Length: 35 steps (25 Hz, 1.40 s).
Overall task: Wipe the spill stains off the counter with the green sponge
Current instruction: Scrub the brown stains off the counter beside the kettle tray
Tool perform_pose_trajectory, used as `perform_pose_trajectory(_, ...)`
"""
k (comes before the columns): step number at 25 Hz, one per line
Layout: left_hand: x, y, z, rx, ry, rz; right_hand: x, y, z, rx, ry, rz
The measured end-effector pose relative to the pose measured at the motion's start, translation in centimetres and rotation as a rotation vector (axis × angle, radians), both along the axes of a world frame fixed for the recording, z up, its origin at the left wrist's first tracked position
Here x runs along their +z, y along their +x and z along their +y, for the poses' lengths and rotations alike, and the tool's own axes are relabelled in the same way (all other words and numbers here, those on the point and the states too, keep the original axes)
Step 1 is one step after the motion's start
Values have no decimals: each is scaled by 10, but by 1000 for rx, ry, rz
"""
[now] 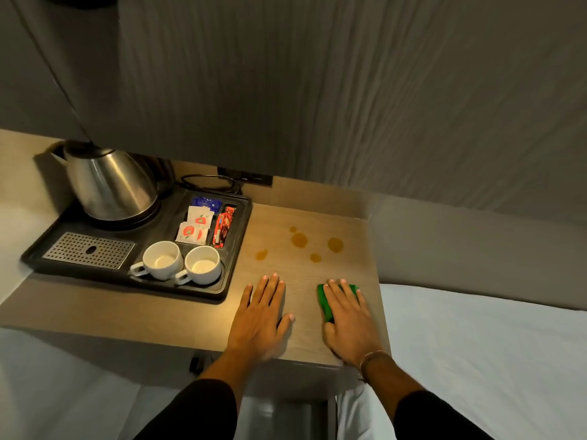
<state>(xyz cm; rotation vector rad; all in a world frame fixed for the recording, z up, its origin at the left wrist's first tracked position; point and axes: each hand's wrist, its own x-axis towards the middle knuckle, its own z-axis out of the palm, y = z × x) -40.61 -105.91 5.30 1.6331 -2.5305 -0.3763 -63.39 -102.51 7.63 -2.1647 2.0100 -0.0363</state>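
Several orange-brown spill stains [300,240] dot the wooden counter [127,309], toward its back right part. The green sponge [325,300] lies on the counter in front of the stains, mostly hidden under my right hand [347,322], which lies flat on top of it with the thumb at the sponge's left side. My left hand [262,315] rests palm down on the bare wood to the left of the sponge, fingers spread, holding nothing.
A black tray [235,242] on the counter's left carries a steel kettle [108,182], two white cups [181,263], tea sachets [195,225] and a metal drip grille [89,250]. A power socket [244,178] and cable sit at the back. White bedding [476,360] borders the counter's right edge.
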Motion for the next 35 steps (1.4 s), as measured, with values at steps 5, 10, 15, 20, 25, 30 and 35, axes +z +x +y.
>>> perform_pose_trajectory(5, -1, 2, 3, 28, -19, 12, -10, 5, 2, -113, -66, -158)
perform_pose_trajectory(10, -12, 3, 2, 49, -55, 53, -27, -9, 13, 8, -97, -142)
perform_pose_trajectory(15, -24, 4, 0, 47, -100, 90, -18, -60, -35, -26, -142, -225)
perform_pose_trajectory(20, -27, 2, 0, 49, -103, 86, -21, -52, -80, -18, -166, -218)
perform_pose_trajectory(25, -28, 2, -2, 58, -117, 105, -19, -85, -116, -57, -147, -300)
perform_pose_trajectory(30, -33, 2, -3, 62, -107, 125, -20, -58, -132, 30, -154, -315)
perform_pose_trajectory(35, -34, 3, -3, 57, -108, 112, -10, -75, -155, -113, -165, -316)
